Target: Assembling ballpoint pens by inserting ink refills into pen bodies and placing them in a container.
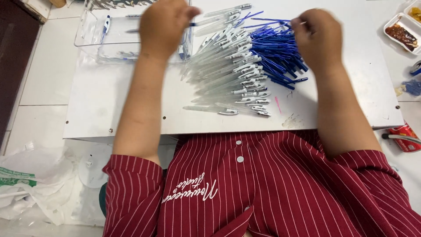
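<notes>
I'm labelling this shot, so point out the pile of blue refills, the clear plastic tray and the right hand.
pile of blue refills (274,55): head view, on the middle of the blue heap.
clear plastic tray (90,33): head view, on its left wall.
right hand (316,37): head view, on the back of the hand.

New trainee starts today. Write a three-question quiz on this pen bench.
1. True or false: the blue refills lie right of the clear barrels.
2. Which hand is over the clear tray? A left hand B right hand
3. Fill in: the board is ____ in colour.

Key: 1 true; 2 A; 3 white.
</notes>
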